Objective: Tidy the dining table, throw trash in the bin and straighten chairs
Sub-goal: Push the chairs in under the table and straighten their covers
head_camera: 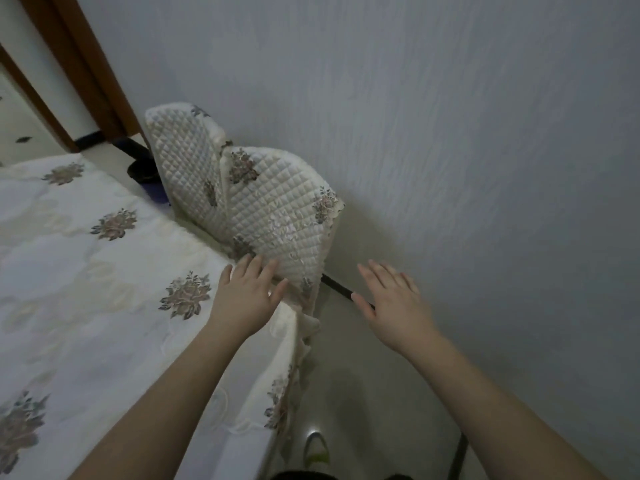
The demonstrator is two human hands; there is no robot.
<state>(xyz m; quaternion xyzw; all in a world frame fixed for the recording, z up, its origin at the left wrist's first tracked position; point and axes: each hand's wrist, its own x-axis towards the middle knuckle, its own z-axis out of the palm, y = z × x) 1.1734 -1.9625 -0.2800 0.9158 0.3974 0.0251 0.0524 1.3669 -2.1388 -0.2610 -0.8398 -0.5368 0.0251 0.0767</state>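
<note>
Both bare forearms extended forward from the bottom of the head view, converging slightly. Left hand (247, 299): palm down, 4 fingers straight and slightly spread, thumb angled out to the right, wrist straight. Right hand (391, 303): palm down, fingers straight and together, pointing up-left, thumb splayed to the left, wrist roughly in line with the forearm. Neither hand curled or pinching. Hands apart, at about the same height in the view, right one set wider.
</note>
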